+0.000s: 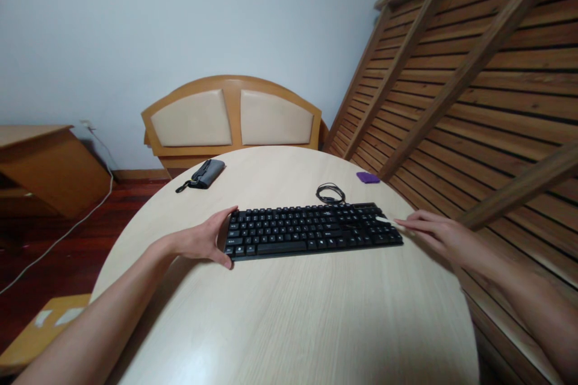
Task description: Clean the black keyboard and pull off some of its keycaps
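Observation:
A black keyboard [289,230] lies flat on the pale round table [289,319], its long side across my view. My left hand [208,238] grips the keyboard's left end, thumb at the near corner and fingers at the far corner. Between the fingers of my right hand [427,230] is a slim white stick [386,221], pointing left. Its tip lies over the number keys at the keyboard's right end; whether it has bristles is too small to tell. Behind the keyboard rests its coiled black cable [330,194].
A grey folded pouch [208,174] with a black strap lies at the table's far left. Near the far right edge is a purple cloth [368,177]. Wooden slats [478,102] lean close on the right; a headboard [232,114] stands behind the table.

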A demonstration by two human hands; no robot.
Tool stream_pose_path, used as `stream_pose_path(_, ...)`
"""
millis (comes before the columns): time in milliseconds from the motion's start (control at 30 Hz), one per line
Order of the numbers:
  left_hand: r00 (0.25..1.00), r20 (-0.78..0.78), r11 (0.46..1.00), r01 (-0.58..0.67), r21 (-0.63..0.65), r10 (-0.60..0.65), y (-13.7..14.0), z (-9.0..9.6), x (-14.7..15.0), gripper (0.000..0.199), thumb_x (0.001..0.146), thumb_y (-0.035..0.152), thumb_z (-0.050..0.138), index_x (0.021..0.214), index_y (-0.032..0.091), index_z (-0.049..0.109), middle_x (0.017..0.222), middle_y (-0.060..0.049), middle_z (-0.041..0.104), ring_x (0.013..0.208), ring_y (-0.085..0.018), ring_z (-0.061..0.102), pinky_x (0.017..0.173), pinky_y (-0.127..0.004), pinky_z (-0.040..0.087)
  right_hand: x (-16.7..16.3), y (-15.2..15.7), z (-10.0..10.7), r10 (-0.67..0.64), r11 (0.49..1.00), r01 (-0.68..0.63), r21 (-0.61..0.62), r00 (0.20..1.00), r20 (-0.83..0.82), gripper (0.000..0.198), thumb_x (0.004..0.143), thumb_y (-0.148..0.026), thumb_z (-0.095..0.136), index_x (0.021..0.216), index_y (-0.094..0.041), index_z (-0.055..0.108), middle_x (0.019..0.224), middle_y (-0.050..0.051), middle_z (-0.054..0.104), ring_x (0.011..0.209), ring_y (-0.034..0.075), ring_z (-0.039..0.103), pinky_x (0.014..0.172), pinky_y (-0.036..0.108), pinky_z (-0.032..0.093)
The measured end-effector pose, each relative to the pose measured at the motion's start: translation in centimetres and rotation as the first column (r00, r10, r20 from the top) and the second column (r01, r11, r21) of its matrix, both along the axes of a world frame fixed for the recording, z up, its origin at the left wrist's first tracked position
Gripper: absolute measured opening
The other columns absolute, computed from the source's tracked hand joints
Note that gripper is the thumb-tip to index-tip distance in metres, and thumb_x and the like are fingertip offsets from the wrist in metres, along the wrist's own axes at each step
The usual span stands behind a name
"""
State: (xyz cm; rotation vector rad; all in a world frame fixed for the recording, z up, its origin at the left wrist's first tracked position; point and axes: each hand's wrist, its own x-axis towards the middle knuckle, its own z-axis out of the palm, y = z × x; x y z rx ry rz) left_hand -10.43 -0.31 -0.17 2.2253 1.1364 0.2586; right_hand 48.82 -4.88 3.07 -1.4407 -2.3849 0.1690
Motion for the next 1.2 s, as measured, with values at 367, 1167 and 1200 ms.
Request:
stream_pose_path(367, 1.000, -0.014, 1.000, -0.004, 0.006, 0.004, 0.0, 0.1, -0.1, 0.138, 0.060, 0.064, 0.088, 0.161, 0.024, 0.001, 0.164, -0.021, 0.019, 0.148, -0.045, 0.024, 0.121, -0.062, 0.019, -5.3, 0.2, 1.2, 0.140, 0.990, -0.140, 0.031, 0.990, 0.006, 0.031, 0.098, -0.031, 0.051, 0.114, -0.025, 0.076, 0.099, 0.009, 0.070, 0.088, 0.022, 0.068, 0.078, 0.035, 0.054)
stream_pose_path(1167, 1.000, 0.000, 0.999, -0.018, -0.030, 0.018, -0.2, 0.0, -0.3, 0.146, 0.057, 0.056, 0.091, 0.161, 0.016, -0.004, 0.166, -0.023, 0.014, 0.151, -0.039, 0.019, 0.124, -0.053, 0.014, -29.6, -1.3, -1.9, 0.437, 0.867, -0.469, 0.171, 0.878, 0.194, 0.028, 0.100, -0.020, 0.056, 0.124, -0.029, 0.067, 0.104, 0.004, 0.065, 0.091, 0.017, 0.060, 0.059, 0.024, 0.045)
stream_pose_path(1200, 1.000, 0.004, 1.000, -0.013, -0.024, 0.013, -0.1, 0.0, -0.3, 0.147, 0.056, 0.057, 0.091, 0.161, 0.017, -0.003, 0.165, -0.023, 0.014, 0.151, -0.040, 0.019, 0.124, -0.054, 0.015, -29.1, -1.4, -1.9, 0.430, 0.873, -0.458, 0.171, 0.885, 0.176, 0.027, 0.100, -0.020, 0.056, 0.123, -0.029, 0.068, 0.103, 0.003, 0.066, 0.091, 0.017, 0.061, 0.059, 0.024, 0.045)
